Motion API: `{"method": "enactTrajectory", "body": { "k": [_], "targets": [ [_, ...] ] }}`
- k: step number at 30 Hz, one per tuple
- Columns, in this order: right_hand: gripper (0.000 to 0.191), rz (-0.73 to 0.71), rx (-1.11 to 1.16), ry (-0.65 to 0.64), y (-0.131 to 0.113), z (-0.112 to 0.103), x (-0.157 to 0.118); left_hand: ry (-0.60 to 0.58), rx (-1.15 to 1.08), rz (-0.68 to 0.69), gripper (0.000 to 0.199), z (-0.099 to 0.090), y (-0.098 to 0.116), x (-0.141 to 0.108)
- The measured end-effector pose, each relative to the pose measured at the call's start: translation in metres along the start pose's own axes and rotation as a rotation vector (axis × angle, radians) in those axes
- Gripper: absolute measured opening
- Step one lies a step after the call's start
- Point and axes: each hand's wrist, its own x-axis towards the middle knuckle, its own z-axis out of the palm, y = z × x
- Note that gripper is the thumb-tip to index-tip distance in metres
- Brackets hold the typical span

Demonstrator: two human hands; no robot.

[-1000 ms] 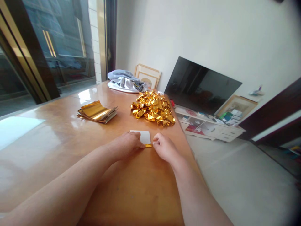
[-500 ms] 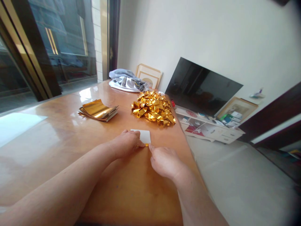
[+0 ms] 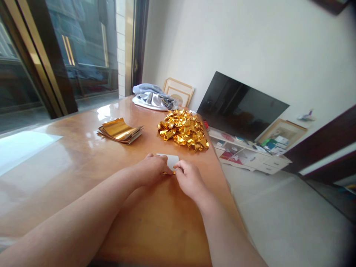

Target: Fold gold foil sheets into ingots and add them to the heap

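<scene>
A small sheet of foil paper (image 3: 172, 160) lies on the table, white side up, with a thin gold folded strip along its near edge. Over its left part rests my left hand (image 3: 153, 168), fingers bent together and thumb at the folded edge. My right hand (image 3: 190, 180) is closed at the sheet's right near corner, thumb and forefinger pinching the edge. The fingers partly hide the fold. Beyond the hands is a heap of folded gold foil pieces (image 3: 185, 129). To its left sits a stack of flat gold foil sheets (image 3: 119, 130).
The glossy wooden table (image 3: 144, 230) has its right edge close to my right forearm. A bundle of grey-blue cloth (image 3: 151, 97) lies at its far end. Past the edge stand a white cabinet (image 3: 250, 157) and a dark television (image 3: 241, 105). Glass doors (image 3: 83, 48) are at left.
My right hand has shifted from a forefinger pointing at the fold's right end to a pinch at the sheet's right edge. My left hand stays on the paper. The view has tilted slightly.
</scene>
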Motion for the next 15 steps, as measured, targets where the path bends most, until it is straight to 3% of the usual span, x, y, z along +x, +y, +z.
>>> {"method": "enactTrajectory", "body": {
  "k": [5,11,15],
  "targets": [
    [0.012,0.237,0.050,-0.008,0.017,0.011,0.014,0.015,-0.044,-0.007,0.027,0.000,0.000,-0.001],
    [0.018,0.336,0.067,-0.150,0.002,0.001,0.018,0.023,-0.122,-0.001,0.028,0.000,-0.010,-0.005],
    [0.017,0.379,0.039,-0.217,-0.006,-0.002,0.022,-0.004,-0.189,-0.070,0.034,0.001,-0.019,-0.006]
  ]
}}
